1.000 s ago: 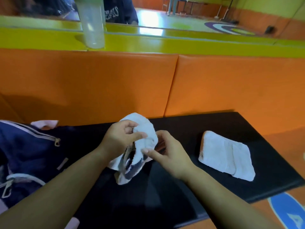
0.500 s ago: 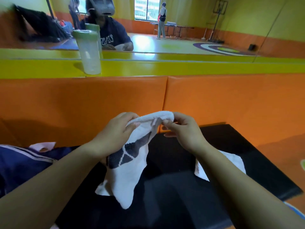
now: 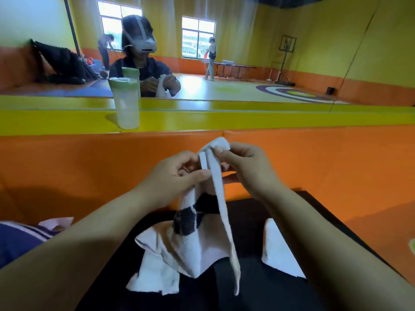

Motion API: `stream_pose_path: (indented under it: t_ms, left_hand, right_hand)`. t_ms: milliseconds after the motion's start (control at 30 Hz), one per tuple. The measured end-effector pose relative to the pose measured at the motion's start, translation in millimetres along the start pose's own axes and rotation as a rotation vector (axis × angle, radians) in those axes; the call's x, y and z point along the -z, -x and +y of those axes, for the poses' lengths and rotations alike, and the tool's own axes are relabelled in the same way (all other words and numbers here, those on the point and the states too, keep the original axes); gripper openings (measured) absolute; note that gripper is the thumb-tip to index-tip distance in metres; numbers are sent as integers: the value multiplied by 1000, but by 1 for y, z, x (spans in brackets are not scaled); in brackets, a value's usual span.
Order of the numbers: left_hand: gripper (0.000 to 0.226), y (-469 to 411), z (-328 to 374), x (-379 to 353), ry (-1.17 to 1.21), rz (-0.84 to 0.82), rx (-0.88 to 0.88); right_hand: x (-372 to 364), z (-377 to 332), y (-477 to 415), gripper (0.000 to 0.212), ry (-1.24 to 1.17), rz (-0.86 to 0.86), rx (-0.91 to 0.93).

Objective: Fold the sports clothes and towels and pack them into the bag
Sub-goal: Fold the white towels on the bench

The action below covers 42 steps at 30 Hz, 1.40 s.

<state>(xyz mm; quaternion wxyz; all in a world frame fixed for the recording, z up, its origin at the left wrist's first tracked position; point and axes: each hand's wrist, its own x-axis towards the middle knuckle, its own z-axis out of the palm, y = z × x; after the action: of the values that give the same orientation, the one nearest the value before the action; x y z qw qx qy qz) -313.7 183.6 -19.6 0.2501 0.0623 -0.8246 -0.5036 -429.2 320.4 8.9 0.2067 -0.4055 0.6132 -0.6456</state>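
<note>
White, dark-patterned towel (image 3: 193, 245) hangs unfolded, pinched up.

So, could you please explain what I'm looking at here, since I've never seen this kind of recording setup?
There is no machine: these are a person's two bare hands, filmed by one wide-angle camera worn on the head, looking down. The left hand and right hand both pinch the top of a patterned white towel, which hangs over a black mat. A folded white towel lies on the mat to the right, a navy bag at the far left. A green-lidded cup stands on the yellow ledge.
</note>
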Motion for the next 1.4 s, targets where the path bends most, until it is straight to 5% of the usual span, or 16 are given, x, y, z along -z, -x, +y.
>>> stream_pose_path:
  t_ms: [133, 267, 433, 533, 600, 733, 900, 1033, 1167, 1300, 1400]
  left_hand:
    - [41, 1, 7, -12, 71, 22, 43]
    - [12, -3, 8, -12, -20, 120, 41]
    - [6, -4, 3, 1, 60, 54, 31]
    - [11, -1, 1, 1, 56, 20, -30]
    - [35, -3, -4, 4, -96, 17, -80]
    - [71, -5, -3, 5, -125, -303, 29]
    - [22, -1, -5, -16, 33, -646, 152]
    - [16, 2, -6, -28, 123, -704, 237]
    - [56, 4, -21, -31, -185, -780, 248]
    - [36, 0, -27, -31, -258, -542, 196]
    - [33, -7, -17, -32, -383, -247, 106]
  right_hand:
    - [-3, -4, 0, 19, -43, -31, -44]
    - [-1, -4, 2, 19, -29, -47, -68]
    - [6, -2, 8, 15, -17, 29, -56]
    - [9, -3, 10, 15, -5, -16, -35]
    - [14, -4, 13, 12, 17, -105, -21]
    - [23, -5, 20, 15, -140, -181, -49]
    - [43, -14, 30, 16, -272, -63, -11]
    - [57, -20, 34, 14, -336, 57, 20]
    - [72, -5, 27, 24, -205, 361, -19]
    - [92, 26, 18, 9, 215, 501, -140]
    - [89, 38, 28, 48, 465, 588, -201]
